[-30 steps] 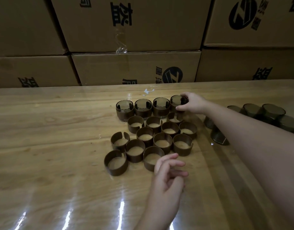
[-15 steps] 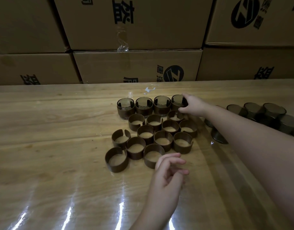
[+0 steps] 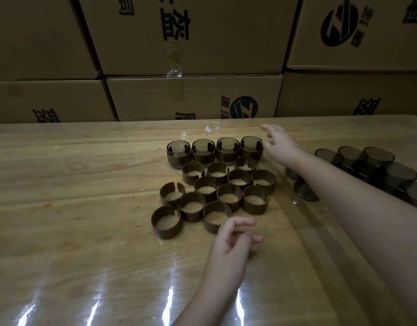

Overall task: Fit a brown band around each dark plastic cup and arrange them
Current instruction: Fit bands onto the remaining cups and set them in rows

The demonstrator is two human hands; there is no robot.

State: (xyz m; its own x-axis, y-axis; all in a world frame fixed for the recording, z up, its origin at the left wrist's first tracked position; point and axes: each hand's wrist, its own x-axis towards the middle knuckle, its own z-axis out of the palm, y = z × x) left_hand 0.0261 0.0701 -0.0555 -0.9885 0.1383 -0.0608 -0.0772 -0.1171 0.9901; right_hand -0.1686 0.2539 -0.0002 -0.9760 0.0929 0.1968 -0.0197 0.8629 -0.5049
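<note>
Cartons (image 3: 202, 43) bore inverted dark Chinese characters, illegible. Round Z-like logo (image 3: 339, 27) at 2 o'clock, another at 12.

Count: 4 banded cups (image 3: 203, 152), 12 loose brown bands (image 3: 229, 197), 7+ bare dark cups (image 3: 379, 158), 6 cardboard boxes (image 3: 193, 97).
Bare dark cups: seven clearly visible at right, others partly hidden, so treat 7 as a floor; the rest are exact.
</note>
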